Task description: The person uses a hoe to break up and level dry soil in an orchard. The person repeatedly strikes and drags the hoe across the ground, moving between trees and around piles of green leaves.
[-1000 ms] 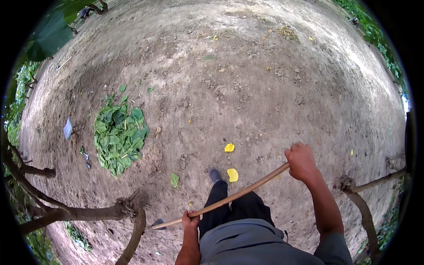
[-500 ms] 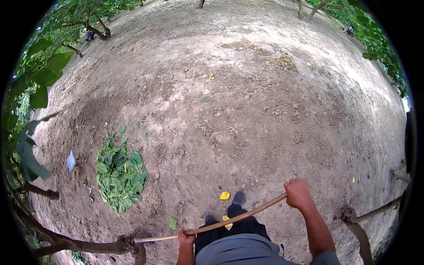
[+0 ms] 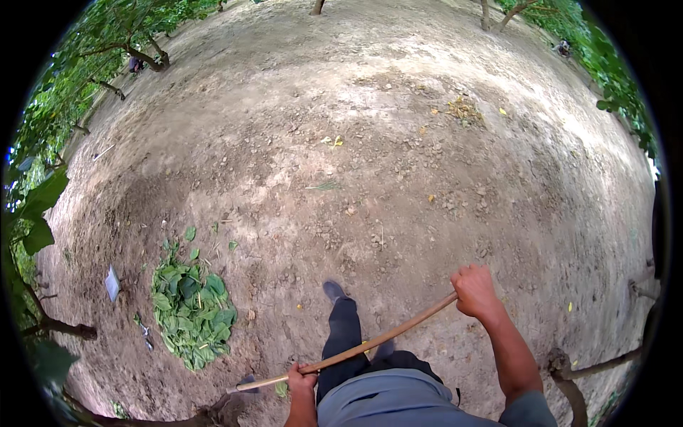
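A long wooden handle (image 3: 384,336) slants across in front of my body, its right end higher in view than its left. My right hand (image 3: 475,290) is closed in a fist around the right end, with that arm stretched out. Lower down, by my left thigh, my left hand (image 3: 302,378) wraps round the handle near its left end. Past that hand the pole runs on to a grey collar, with a small dark flat piece beside it; its exact shape is too small to tell. My left shoe (image 3: 333,290) stands out ahead of me on the soil.
To the left lies a heap of green leaves (image 3: 192,313), with pruning shears (image 3: 146,336) and a pale flat packet (image 3: 112,284) beside it. Branches (image 3: 569,381) reach in at lower right and lower left. Trees (image 3: 149,60) and a distant person (image 3: 135,65) are at far left.
My left foot has stepped forward, and the leaf heap sits slightly lower in view. Both hands keep their hold on the handle, its right end now slightly higher in view.
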`<state>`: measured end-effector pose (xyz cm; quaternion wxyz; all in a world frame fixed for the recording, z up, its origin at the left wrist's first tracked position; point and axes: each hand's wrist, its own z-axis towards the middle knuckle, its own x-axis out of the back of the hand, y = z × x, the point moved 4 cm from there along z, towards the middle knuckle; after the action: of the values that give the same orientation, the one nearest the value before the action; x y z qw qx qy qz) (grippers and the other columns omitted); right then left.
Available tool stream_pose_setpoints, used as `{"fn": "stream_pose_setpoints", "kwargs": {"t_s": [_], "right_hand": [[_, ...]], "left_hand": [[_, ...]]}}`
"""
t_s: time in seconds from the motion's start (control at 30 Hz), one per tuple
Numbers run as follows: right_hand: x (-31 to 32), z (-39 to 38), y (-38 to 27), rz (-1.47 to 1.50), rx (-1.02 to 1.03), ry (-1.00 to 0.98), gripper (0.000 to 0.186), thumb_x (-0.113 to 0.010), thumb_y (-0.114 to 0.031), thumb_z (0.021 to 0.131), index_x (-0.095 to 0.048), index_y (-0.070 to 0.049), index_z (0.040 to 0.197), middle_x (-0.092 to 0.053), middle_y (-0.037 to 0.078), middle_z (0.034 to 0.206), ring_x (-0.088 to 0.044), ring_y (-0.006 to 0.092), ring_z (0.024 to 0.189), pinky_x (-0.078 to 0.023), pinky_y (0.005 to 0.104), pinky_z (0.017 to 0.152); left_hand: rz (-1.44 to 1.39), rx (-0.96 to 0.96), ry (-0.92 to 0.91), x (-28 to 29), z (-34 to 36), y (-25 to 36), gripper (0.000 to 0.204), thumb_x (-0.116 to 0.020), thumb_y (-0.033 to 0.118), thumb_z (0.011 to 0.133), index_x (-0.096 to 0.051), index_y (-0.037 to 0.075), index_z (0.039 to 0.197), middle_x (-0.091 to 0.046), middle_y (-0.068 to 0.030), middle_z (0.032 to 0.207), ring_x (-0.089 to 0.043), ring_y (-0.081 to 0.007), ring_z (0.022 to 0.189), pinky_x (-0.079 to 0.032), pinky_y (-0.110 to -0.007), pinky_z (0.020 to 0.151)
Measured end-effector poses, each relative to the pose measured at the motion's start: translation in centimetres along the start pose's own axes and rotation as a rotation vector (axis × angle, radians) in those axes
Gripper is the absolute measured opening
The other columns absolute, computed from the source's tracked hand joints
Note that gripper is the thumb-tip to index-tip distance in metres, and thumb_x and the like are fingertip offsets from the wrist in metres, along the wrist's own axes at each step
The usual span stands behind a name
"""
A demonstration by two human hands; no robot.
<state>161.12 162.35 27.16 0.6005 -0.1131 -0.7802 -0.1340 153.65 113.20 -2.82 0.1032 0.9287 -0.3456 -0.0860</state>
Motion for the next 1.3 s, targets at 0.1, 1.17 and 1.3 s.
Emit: {"fn": "stream_pose_setpoints", "kwargs": {"t_s": [0.1,1.17,1.3], "right_hand": [[-0.4,6.7,0.7,-0.002,-0.017,-0.073,0.016,-0.066,-0.009,0.058,-0.061,-0.009,0.072,-0.059,0.008,0.073,-0.057,0.0281,0.078,-0.042,0.0408,0.067],[15.3,79.4,0.3,-0.176,0.335,-0.049,0.010,-0.065,-0.012,0.061,-0.064,-0.011,0.070,-0.061,0.010,0.076,-0.058,0.0290,0.076,-0.045,0.0398,0.068],[15.8,87.6,-3.8,-0.251,0.371,-0.103,0.009,-0.064,-0.013,0.062,-0.065,-0.011,0.071,-0.061,0.010,0.077,-0.059,0.0291,0.077,-0.045,0.0405,0.068]], "left_hand": [[-0.021,0.020,0.013,-6.3,3.0,1.3,0.023,-0.046,0.024,0.093,-0.041,0.011,0.074,-0.040,-0.0026,0.062,-0.043,-0.0195,0.059,-0.046,-0.040,0.067],[-0.526,-0.092,0.025,-60.8,9.6,17.6,0.014,-0.055,0.019,0.087,-0.046,0.011,0.081,-0.042,-0.0034,0.075,-0.042,-0.0200,0.070,-0.043,-0.041,0.073],[-0.589,-0.033,0.076,-65.0,12.7,21.4,0.015,-0.056,0.020,0.087,-0.045,0.010,0.083,-0.042,-0.0041,0.075,-0.044,-0.0206,0.069,-0.043,-0.042,0.073]]}}
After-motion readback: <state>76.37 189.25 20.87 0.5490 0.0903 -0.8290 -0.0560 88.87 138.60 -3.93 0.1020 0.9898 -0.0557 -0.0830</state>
